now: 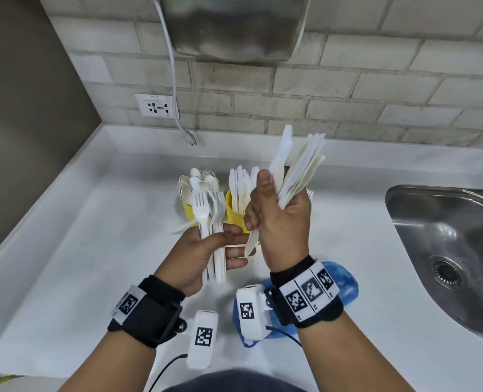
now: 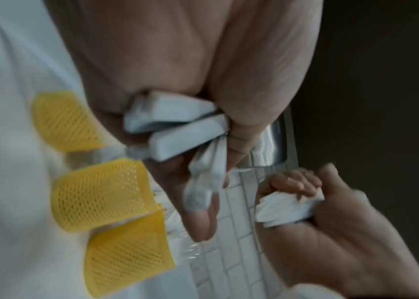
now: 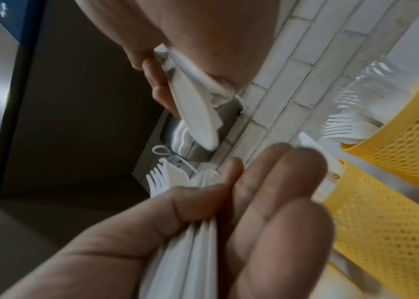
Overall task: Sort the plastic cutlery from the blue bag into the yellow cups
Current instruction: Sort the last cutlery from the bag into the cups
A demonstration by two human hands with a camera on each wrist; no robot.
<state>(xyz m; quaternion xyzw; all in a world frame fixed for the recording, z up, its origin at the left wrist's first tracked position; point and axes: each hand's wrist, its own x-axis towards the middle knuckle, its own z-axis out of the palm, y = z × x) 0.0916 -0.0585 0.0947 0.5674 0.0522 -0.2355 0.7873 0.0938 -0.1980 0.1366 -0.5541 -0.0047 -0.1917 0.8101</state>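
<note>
My left hand (image 1: 223,246) grips a bunch of white plastic forks (image 1: 207,210) by the handles, tines up, in front of the yellow mesh cups. My right hand (image 1: 268,202) grips a fan of white and cream plastic knives (image 1: 297,165), raised above the cups. The left cup (image 1: 188,212) holds spoons and the middle cup (image 1: 234,215) holds knives. A third cup (image 3: 408,129) holds forks; in the head view my right hand hides it. The blue bag (image 1: 346,281) lies crumpled on the counter under my right wrist. The left wrist view shows fork handles (image 2: 177,125) in my palm.
A white counter (image 1: 93,250) runs to a tiled back wall. A steel sink (image 1: 447,250) lies at the right. An unplugged cord (image 1: 188,137) hangs beside a wall socket (image 1: 157,105), under a steel appliance (image 1: 234,26).
</note>
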